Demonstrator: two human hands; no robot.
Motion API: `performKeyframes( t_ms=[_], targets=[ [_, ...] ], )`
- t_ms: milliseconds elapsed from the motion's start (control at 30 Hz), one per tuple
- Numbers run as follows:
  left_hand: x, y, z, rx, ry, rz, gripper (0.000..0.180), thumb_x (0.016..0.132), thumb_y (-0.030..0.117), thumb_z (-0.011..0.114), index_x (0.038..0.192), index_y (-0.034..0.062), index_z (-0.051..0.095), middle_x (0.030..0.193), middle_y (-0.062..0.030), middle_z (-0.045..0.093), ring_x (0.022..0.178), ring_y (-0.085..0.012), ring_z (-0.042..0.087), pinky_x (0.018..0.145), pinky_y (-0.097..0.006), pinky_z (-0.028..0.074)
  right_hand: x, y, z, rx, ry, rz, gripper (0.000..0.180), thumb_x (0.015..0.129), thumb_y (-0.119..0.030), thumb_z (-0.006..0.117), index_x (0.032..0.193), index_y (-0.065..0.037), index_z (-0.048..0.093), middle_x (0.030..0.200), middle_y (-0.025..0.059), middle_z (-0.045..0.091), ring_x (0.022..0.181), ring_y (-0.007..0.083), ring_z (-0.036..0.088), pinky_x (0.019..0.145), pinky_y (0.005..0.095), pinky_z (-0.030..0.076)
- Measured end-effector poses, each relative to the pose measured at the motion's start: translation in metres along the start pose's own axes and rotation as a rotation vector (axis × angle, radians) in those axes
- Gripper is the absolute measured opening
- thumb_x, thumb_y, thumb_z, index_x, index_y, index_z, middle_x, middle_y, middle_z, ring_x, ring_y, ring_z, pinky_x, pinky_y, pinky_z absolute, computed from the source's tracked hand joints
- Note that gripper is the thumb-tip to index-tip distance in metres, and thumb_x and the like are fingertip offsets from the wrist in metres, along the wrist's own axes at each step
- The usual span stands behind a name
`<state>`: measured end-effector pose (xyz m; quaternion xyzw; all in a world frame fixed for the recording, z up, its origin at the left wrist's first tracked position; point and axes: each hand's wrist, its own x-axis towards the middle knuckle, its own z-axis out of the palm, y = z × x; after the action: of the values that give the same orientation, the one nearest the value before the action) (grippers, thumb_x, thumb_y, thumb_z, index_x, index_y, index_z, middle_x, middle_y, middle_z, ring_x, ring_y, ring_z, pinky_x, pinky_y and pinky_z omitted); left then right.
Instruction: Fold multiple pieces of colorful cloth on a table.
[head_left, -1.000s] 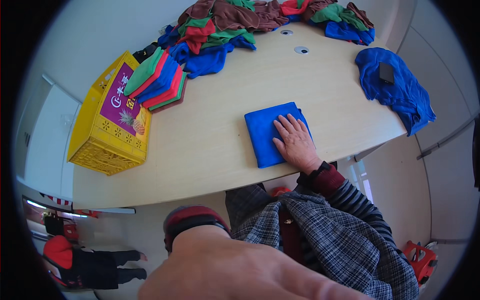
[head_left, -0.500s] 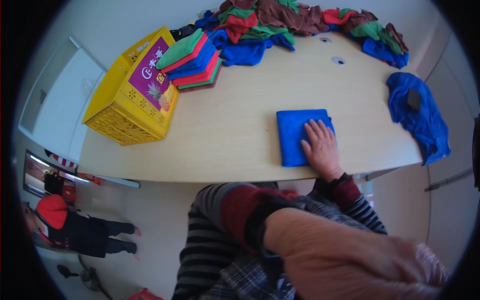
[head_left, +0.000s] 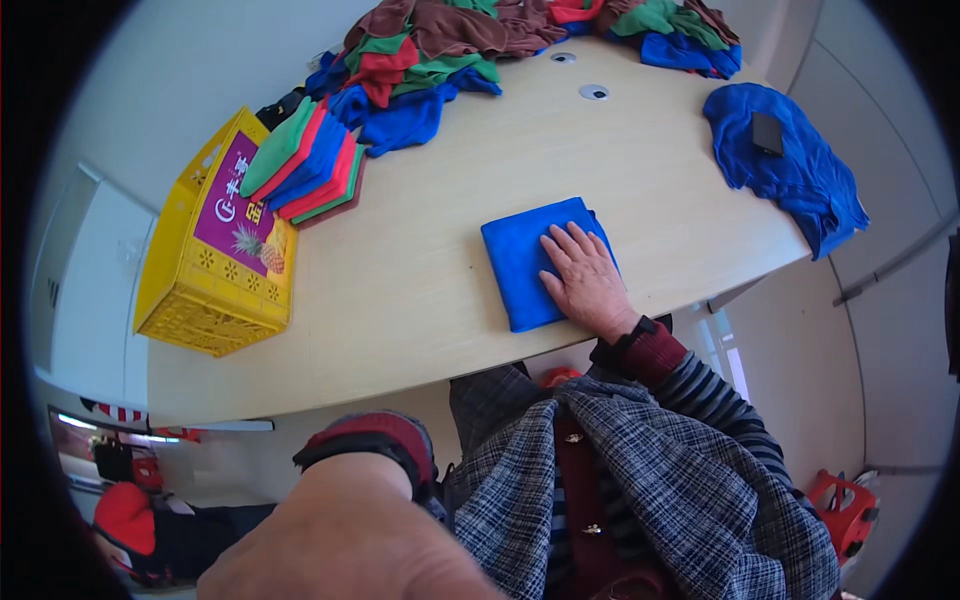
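My right hand [head_left: 588, 283] lies flat, fingers spread, on a folded blue cloth [head_left: 520, 262] near the table's front edge. The cloth is a neat square-cornered packet. My left hand [head_left: 350, 545] is raised close to the camera at the bottom of the view; its back and wrist show, while its fingers are cut off by the lower edge. Further left, a stack of folded green, red, blue and brown cloths [head_left: 305, 165] leans by a yellow plastic crate [head_left: 215, 315].
Loose cloths [head_left: 440, 40] in several colours heap along the table's [head_left: 400, 290] back. At the right, a blue cloth [head_left: 740, 115] lies spread with a small black box [head_left: 767, 133] on it. Another person [head_left: 170, 535] is at the lower left. A red stool [head_left: 845, 515] stands at the lower right.
My left hand has swung from the lower right to the lower left, near the camera. The view has shifted and tilted; my right hand stays on the folded blue cloth.
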<state>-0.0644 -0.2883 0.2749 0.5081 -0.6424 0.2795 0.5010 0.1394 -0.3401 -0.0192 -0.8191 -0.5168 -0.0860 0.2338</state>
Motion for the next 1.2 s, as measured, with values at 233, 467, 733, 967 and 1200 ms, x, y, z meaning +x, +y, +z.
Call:
performKeyframes(
  t_ms=[233,467,733,967,1200],
  targets=[
    [-0.003,0.021,0.000,-0.174,-0.020,0.077,0.028,0.096,0.000,0.050,0.114,-0.0059,0.071,0.129,-0.0156,0.066,0.124,-0.0211,0.060,0.104,-0.035,0.054,-0.001,0.002,-0.002,0.007,-0.011,-0.006,0.053,0.100,-0.038,0.051,0.143,-0.007,0.051,0.152,0.0146,0.044,0.145,0.0346,0.033,0.122,0.0467,0.021],
    [-0.083,0.008,-0.028,-0.718,-0.074,-0.189,0.010,0.091,0.009,0.062,0.085,0.0026,0.068,0.096,-0.0181,0.071,0.085,-0.0248,0.071,0.073,-0.038,0.058,-0.005,0.012,0.002,-0.016,-0.006,0.000,0.053,0.100,-0.038,0.051,0.143,-0.006,0.051,0.152,0.0149,0.044,0.145,0.0349,0.034,0.121,0.0466,0.022],
    [-0.272,-0.080,-0.015,1.263,0.092,-1.426,0.040,0.102,0.022,0.051,0.133,-0.0019,0.056,0.140,-0.0200,0.055,0.130,-0.0339,0.053,0.109,-0.041,0.040,0.005,0.008,0.001,0.151,-0.045,-0.006,0.054,0.101,-0.039,0.050,0.143,-0.006,0.051,0.152,0.0156,0.045,0.144,0.0354,0.035,0.120,0.0475,0.023],
    [-0.311,-0.099,0.007,1.435,-0.171,-1.526,0.053,0.104,0.029,0.046,0.150,0.0023,0.039,0.159,-0.0174,0.032,0.149,-0.0365,0.025,0.120,-0.055,0.020,0.015,-0.015,0.006,0.166,-0.029,-0.005,0.055,0.102,-0.040,0.047,0.144,-0.005,0.049,0.153,0.0154,0.044,0.145,0.0350,0.033,0.119,0.0482,0.023],
    [-0.306,-0.102,0.007,1.408,-0.243,-1.655,0.059,0.103,0.034,0.046,0.153,0.0036,0.035,0.161,-0.0153,0.029,0.151,-0.0345,0.022,0.120,-0.058,0.018,0.010,0.017,0.018,0.008,-0.018,-0.007,0.057,0.103,-0.043,0.044,0.148,-0.007,0.045,0.154,0.0151,0.042,0.147,0.0341,0.031,0.120,0.0480,0.021]
  ],
)
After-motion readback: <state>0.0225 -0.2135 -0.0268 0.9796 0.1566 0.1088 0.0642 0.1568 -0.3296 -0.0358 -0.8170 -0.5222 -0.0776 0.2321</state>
